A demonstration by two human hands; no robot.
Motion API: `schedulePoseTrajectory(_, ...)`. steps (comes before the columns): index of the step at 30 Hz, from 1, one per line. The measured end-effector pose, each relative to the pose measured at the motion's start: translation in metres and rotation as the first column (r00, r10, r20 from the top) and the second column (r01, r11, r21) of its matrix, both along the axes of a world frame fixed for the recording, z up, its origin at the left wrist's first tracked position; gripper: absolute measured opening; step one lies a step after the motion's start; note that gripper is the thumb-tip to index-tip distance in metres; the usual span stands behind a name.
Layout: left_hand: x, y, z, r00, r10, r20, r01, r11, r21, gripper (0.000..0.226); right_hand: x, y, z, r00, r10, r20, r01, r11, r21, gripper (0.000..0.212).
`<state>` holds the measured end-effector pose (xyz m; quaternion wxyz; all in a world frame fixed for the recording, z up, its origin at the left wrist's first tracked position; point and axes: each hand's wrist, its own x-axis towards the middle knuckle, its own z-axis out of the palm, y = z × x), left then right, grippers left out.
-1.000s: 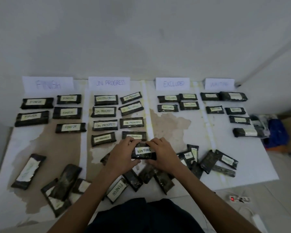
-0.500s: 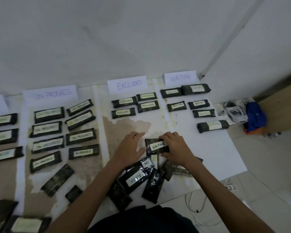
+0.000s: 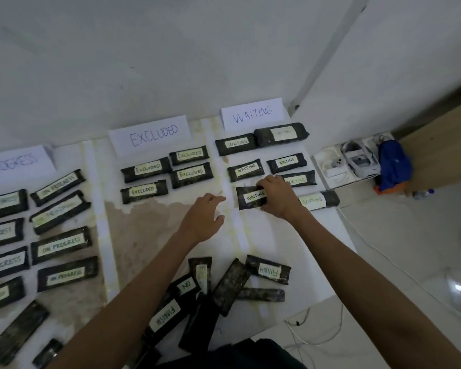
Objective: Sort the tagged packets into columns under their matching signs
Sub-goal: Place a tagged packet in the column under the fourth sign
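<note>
head view: both bare forearms reach forward from the bottom edge over the white stained table top (image 3: pixel 266 235). the right hand (image 3: pixel 276 197) bends down at the wrist. its fingers curl over the far edge and its thumb sits at the near edge of a dark rectangular packet with a white tag reading "waiting" (image 3: pixel 250 198), gripping its right end. that packet sits in the right-hand column under the white paper sign lettered "waiting" (image 3: pixel 252 113), just below a dark waiting-tagged packet (image 3: pixel 246 169). whether it lies flat or is a little raised i cannot tell. the left hand (image 3: pixel 204 218) is palm down with fingers relaxed and stretched toward the packet, apart from it and holding nothing. it is over the strip between this column and the one under the white paper sign lettered "excluded" (image 3: pixel 151 134). nearer the body lies a loose heap of dark unsorted packets (image 3: pixel 232 286), some tagged "finish".
</note>
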<state>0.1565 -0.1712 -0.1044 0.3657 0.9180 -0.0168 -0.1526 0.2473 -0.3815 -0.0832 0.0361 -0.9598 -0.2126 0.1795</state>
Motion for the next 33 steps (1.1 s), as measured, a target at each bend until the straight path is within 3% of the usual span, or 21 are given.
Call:
schedulePoseTrajectory(13, 0.045, -0.031, -0.032, 0.999, -0.026, -0.035, 0.028, 0.997, 0.07, 0.045, 0.036, -0.005, -0.039, 1.0, 0.021, -0.018, -0.02, 0.998, 0.052, 0.056)
schedulePoseTrajectory(17, 0.041, -0.029, -0.028, 0.999, -0.032, 0.018, 0.031, 0.997, 0.075, 0.044, 0.02, -0.01, -0.037, 1.0, 0.002, 0.018, -0.004, 0.995, 0.103, 0.066)
schedulePoseTrajectory(22, 0.004, -0.021, -0.023, 0.994, -0.087, 0.069, 0.082, 0.995, 0.064, 0.043, -0.034, -0.01, -0.025, 0.997, -0.05, -0.059, 0.06, 0.979, 0.197, 0.052)
schedulePoseTrajectory(27, -0.045, -0.021, -0.022, 0.992, -0.116, 0.047, 0.113, 0.992, 0.055, 0.041, -0.095, -0.023, -0.024, 0.953, 0.021, -0.301, -0.001, 0.998, 0.065, 0.05)
schedulePoseTrajectory(33, -0.082, -0.027, -0.016, 0.994, -0.107, 0.005, 0.107, 0.993, 0.041, 0.048, -0.135, -0.022, -0.031, 0.962, 0.009, -0.272, -0.03, 0.997, -0.075, 0.046)
